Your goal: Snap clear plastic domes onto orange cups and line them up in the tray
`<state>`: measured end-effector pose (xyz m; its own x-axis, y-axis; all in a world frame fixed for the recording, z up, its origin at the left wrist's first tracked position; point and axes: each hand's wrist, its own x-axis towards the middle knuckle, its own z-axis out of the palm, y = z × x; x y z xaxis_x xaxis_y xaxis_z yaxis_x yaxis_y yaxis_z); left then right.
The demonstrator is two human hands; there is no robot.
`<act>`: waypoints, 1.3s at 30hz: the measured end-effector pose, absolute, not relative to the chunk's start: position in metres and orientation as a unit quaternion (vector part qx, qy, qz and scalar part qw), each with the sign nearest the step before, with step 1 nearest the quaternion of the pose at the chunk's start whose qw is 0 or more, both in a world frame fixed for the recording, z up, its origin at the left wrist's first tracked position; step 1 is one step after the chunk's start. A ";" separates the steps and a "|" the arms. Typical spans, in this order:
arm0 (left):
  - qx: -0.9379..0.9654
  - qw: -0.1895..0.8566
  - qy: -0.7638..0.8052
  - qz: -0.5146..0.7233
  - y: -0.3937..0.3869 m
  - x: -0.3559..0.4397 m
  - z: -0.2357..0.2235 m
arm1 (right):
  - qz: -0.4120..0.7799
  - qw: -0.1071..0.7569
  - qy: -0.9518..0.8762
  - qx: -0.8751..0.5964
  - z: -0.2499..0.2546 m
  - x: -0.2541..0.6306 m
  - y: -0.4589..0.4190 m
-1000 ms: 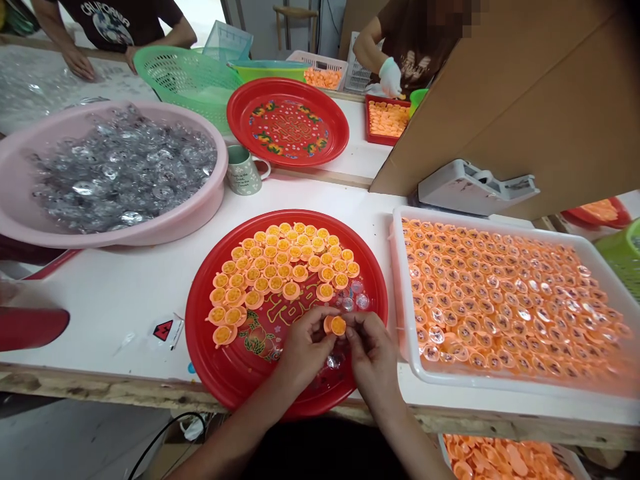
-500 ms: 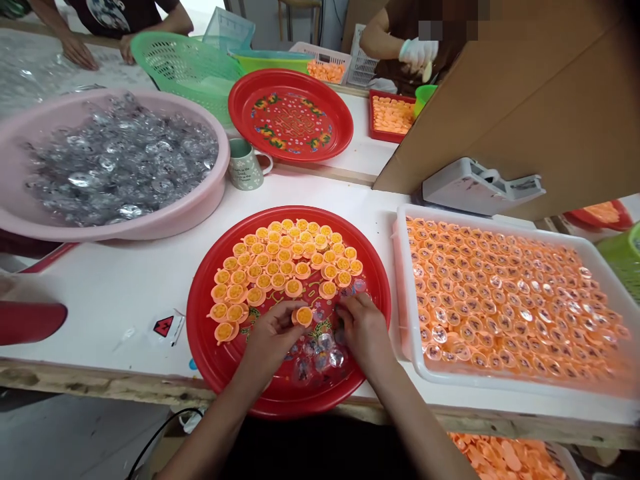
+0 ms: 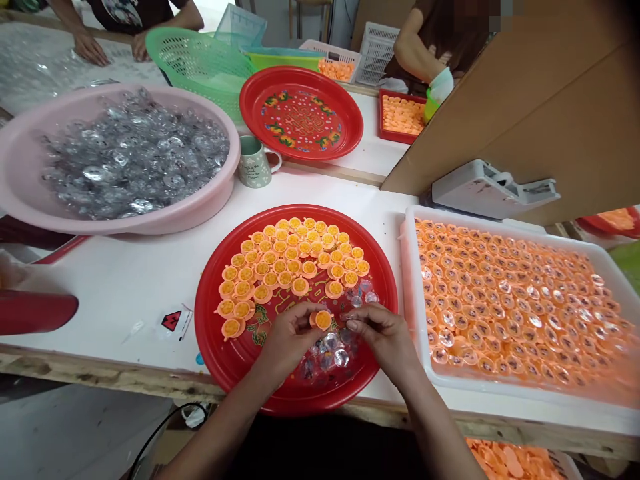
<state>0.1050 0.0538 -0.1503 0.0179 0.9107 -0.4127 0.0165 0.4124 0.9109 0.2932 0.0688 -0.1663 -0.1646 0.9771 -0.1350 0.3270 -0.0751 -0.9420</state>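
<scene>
My left hand (image 3: 291,337) pinches a small orange cup-shaped plastic piece (image 3: 323,320) with a yellow round top, held above the red round tray (image 3: 210,360). Close by on the right, my right hand (image 3: 386,333) has its thumb and forefinger pressed together; whatever is between them is too small to make out. Rows of similar orange cup pieces (image 3: 270,266) lie on the far half of the tray. Clear shiny domed discs (image 3: 327,360) are heaped between my wrists, and a few more clear discs (image 3: 369,287) lie beyond my right hand.
To the right stands a white bin (image 3: 417,300) of orange pieces with clear tops. A pink basin (image 3: 200,217) of clear parts stands left. Behind are a mug (image 3: 254,163), another red tray (image 3: 345,143), a tape dispenser (image 3: 493,190) and a cardboard panel (image 3: 540,100). Two people sit across.
My right hand has lifted from the clear discs at the tray's right and come nearer the orange piece. My left hand still holds that piece. The view has shifted slightly.
</scene>
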 end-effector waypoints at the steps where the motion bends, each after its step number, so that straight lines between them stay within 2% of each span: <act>1: 0.392 0.595 0.594 0.374 0.054 0.106 -0.150 | 0.510 0.338 -0.572 -0.546 -0.164 0.294 0.068; 6: 0.402 0.603 0.584 0.366 0.055 0.111 -0.151 | 0.653 0.381 -0.422 -0.500 -0.158 0.293 0.061; 12: 0.416 0.607 0.574 0.360 0.055 0.112 -0.150 | 0.694 0.384 -0.385 -0.472 -0.155 0.293 0.057; 21: 0.394 0.611 0.572 0.381 0.053 0.120 -0.148 | 0.665 0.406 -0.370 -0.506 -0.168 0.292 0.052; 30: 0.408 0.563 0.582 0.423 0.050 0.133 -0.155 | 0.706 0.417 -0.299 -0.488 -0.167 0.283 0.047; 39: 0.484 0.529 0.543 0.438 0.035 0.141 -0.173 | 0.583 0.458 -0.337 -0.581 -0.173 0.269 0.041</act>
<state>0.1414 0.0348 -0.1729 0.0283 0.9882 -0.1506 0.0618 0.1487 0.9870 0.2690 0.0415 -0.1734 0.0933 0.9247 -0.3691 -0.1432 -0.3544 -0.9241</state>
